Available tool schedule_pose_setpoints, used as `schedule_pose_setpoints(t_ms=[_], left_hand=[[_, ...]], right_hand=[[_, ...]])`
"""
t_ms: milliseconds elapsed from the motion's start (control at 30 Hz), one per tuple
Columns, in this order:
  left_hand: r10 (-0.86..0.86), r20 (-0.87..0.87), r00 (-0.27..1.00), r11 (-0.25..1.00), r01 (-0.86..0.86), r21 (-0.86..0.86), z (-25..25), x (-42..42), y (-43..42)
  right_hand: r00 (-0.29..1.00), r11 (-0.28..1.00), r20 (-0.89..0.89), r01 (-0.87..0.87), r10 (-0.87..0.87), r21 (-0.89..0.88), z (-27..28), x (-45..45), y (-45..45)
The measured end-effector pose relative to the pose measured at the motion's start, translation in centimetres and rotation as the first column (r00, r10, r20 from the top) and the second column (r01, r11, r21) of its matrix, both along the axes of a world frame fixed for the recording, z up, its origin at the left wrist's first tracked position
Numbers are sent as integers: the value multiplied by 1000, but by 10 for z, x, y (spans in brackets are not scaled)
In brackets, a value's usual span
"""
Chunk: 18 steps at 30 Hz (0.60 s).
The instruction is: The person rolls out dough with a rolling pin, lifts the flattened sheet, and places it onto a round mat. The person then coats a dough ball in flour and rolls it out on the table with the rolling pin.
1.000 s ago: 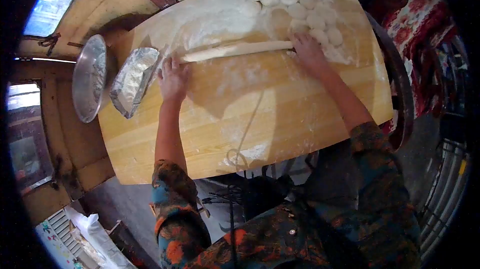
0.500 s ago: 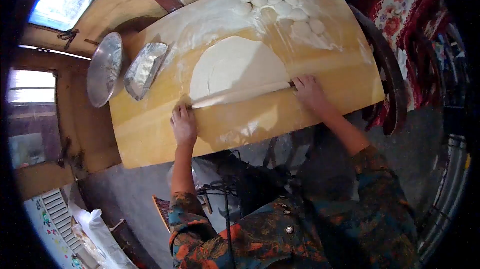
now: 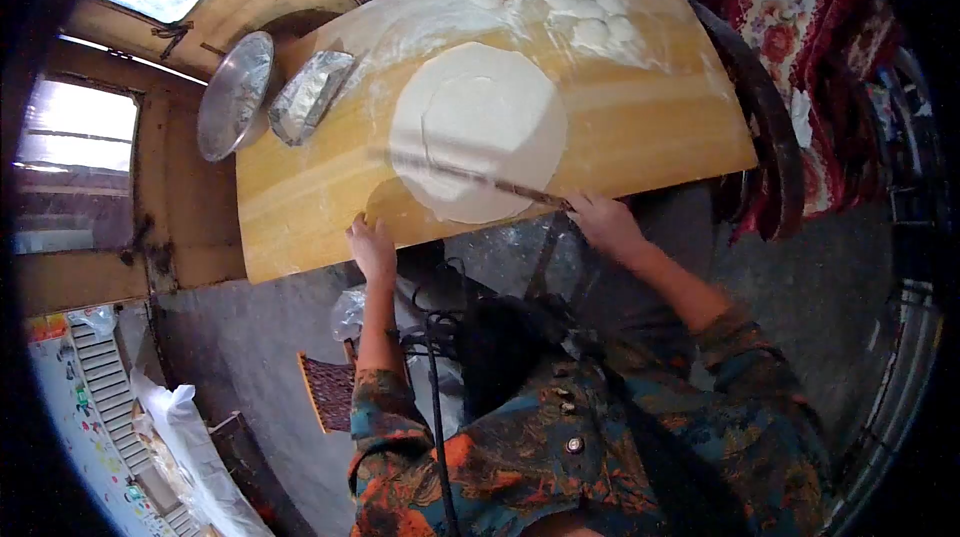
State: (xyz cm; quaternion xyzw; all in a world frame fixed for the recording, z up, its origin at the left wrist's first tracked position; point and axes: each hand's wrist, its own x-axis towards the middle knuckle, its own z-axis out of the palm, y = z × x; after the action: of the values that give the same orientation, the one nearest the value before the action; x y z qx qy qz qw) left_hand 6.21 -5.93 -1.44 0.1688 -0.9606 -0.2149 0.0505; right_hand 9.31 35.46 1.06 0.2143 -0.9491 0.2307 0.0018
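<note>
A large round flat sheet of dough (image 3: 490, 117) lies on the wooden board (image 3: 650, 127), close to its front edge. My right hand (image 3: 608, 227) is closed round the near end of a thin rolling pin (image 3: 500, 185), which slants up and left across the dough, its far end blurred. My left hand (image 3: 372, 242) is off the pin, above the front edge of the board and left of the dough. Its fingers are partly bent and slightly apart, and nothing shows between them. Several small dough pieces (image 3: 590, 32) sit at the back of the board.
On the board's left stands a foil-like tray of flour (image 3: 310, 97), beside a metal bowl (image 3: 237, 97). A red patterned cloth (image 3: 785, 47) hangs at the right. Below the board are a woven stool (image 3: 328, 392) and a clear plastic bag (image 3: 348, 315).
The dough, first wound round the pin, was spread out and now lies flat. My left hand has let go of the pin, which my right hand has swung to a slant.
</note>
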Motion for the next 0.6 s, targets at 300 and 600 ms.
schedule_pose_setpoints(t_ms=[300,600], left_hand=[[123,90,988,991,-117,-66,4,-46,90],[78,-21,997,930,-65,362,8,-54,79]], right_hand=[[981,991,-154,123,-115,43,-25,-9,-56],[989,987,97,120,-110,-111,-31,22,-99]])
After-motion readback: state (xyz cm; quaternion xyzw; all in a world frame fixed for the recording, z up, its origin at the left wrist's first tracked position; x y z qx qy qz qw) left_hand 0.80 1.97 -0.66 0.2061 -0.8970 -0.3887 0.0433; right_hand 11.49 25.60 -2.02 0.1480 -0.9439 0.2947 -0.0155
